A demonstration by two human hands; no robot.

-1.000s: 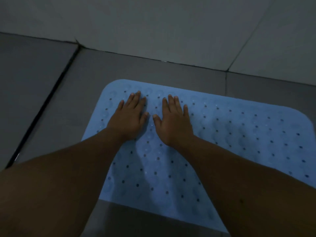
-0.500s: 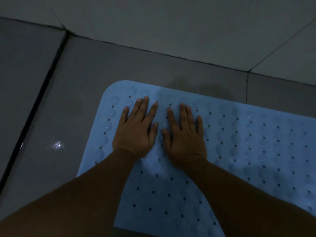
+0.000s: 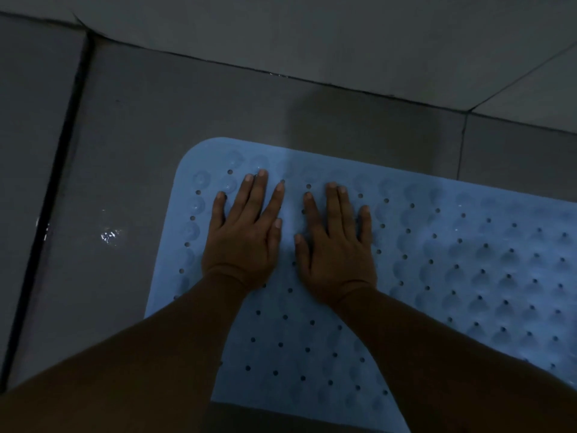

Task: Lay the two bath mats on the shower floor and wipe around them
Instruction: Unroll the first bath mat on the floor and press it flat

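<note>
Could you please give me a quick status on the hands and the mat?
Left hand and right hand flat, palms down. Perforated light blue rubber bath mat lying on grey tiled floor. Nothing in the way.

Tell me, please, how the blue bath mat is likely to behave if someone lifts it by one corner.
The blue bath mat looks thin and lies flat under the left hand and right hand, so it would probably flop and drape. Its dimples suggest suction cups that might cling to the wet-looking floor.
</note>
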